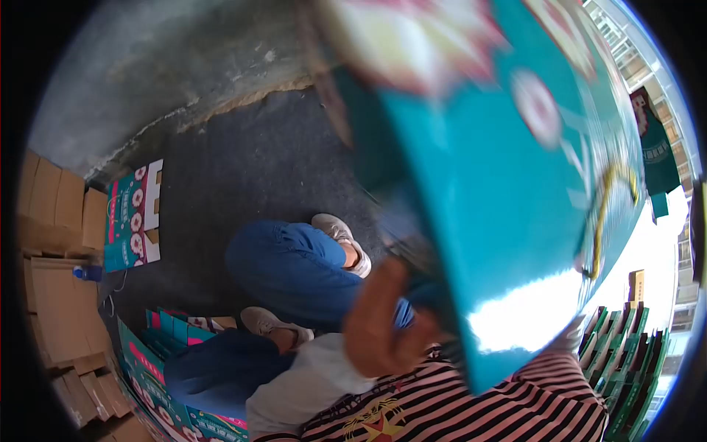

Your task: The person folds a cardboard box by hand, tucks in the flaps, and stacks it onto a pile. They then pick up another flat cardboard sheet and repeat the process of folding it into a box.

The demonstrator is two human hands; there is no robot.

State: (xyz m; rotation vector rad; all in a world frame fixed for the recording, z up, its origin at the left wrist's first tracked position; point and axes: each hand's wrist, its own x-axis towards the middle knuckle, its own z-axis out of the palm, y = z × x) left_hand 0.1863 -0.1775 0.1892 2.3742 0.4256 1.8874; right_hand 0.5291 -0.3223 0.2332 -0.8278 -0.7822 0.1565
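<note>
Left hand [383, 324] clamped on the lower edge of a teal printed carton [508, 184], raised close before the camera and blurred, with a yellow cord handle [611, 214] on its face; right hand hidden behind the carton, so impossible to tell whether open or closed. Judging from this, one carton in work and seemingly already shaped, not yet put down. Further out, more to do: one flat printed carton blank [132, 217] lying on the dark floor [250, 162], a stack of flat teal blanks [173, 328] beside the knees, brown cardboard sheets [55, 295] at the left, and upright green cartons [626, 353] at the right.
</note>
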